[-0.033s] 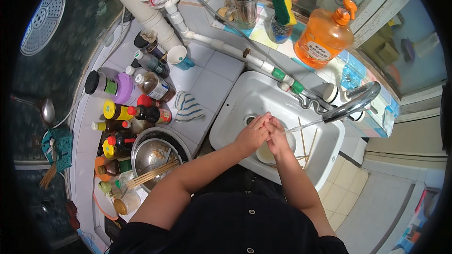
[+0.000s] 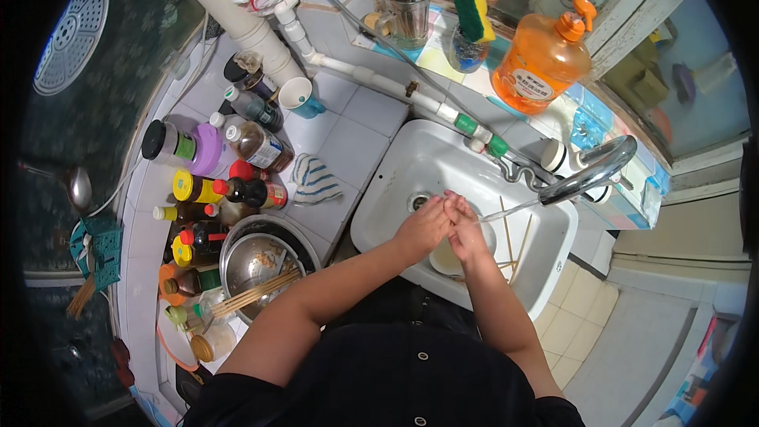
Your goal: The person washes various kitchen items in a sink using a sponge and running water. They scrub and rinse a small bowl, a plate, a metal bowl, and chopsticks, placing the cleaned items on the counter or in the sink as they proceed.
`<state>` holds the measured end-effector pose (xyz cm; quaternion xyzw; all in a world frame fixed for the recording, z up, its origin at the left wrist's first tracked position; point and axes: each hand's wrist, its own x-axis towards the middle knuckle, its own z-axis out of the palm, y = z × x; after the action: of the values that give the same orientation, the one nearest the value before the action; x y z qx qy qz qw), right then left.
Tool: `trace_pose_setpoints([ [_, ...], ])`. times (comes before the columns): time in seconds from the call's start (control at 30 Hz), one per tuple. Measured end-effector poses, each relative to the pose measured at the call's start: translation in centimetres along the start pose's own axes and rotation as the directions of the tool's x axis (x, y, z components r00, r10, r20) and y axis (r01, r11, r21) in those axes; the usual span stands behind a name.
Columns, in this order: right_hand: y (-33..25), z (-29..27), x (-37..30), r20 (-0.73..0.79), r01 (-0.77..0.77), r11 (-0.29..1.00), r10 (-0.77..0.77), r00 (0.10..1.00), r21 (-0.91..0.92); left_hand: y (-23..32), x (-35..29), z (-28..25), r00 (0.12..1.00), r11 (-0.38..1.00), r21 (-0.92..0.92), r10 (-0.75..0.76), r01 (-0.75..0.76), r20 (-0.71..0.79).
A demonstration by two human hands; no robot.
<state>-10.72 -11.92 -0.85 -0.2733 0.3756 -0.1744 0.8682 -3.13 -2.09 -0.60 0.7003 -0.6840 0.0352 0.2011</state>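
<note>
My left hand (image 2: 424, 226) and my right hand (image 2: 466, 229) are clasped together over the white sink (image 2: 375, 209), with their fingers closed against each other. No object shows between them; the inner sides of both palms are hidden. A thin stream of water runs from the chrome faucet (image 2: 593, 172) at the right toward my right hand. Beneath the hands, a pale round bowl (image 2: 488, 247) sits in the sink, partly covered by them. Several thin wooden chopsticks (image 2: 522, 245) lie in the sink's right part. The drain (image 2: 419, 202) shows just beyond my left hand.
Left of the sink, a metal bowl (image 2: 237, 249) holds a bundle of chopsticks (image 2: 257, 292). Several sauce bottles (image 2: 257, 146), a striped cloth (image 2: 316, 180) and a cup (image 2: 299, 96) crowd the counter. An orange pump bottle (image 2: 541, 63) and a sponge (image 2: 475, 17) stand on the back ledge.
</note>
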Motion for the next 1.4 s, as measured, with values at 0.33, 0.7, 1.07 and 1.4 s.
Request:
trace_pose_setpoints([
  [0.33, -0.3, -2.1, -0.2, 0.02, -0.003, 0.999, 0.002, 1.0, 0.048, 2.7, 0.4, -0.4, 0.993, 0.998, 0.062, 0.01, -0.017, 0.119],
  [0.7, -3.3, -3.6, 0.6, 0.121, -0.036, 0.966, 0.069, 0.99, -0.258, 0.7, -0.5, -0.8, 0.989, 0.911, 0.393, 0.088, -0.127, 0.117],
  [1.07, -5.0, -2.6, 0.4, 0.205, 0.057, 0.775, 0.095, 0.974, -0.63, -1.9, -1.5, -1.5, 0.965, 0.885, 0.386, 0.224, -0.26, 0.137],
  [1.4, -5.4, -3.5, 1.1, 0.144, -0.095, 0.586, 0.348, 0.927, -0.805, -2.6, -1.4, -2.7, 0.905, 0.84, 0.358, 0.319, -0.407, 0.282],
])
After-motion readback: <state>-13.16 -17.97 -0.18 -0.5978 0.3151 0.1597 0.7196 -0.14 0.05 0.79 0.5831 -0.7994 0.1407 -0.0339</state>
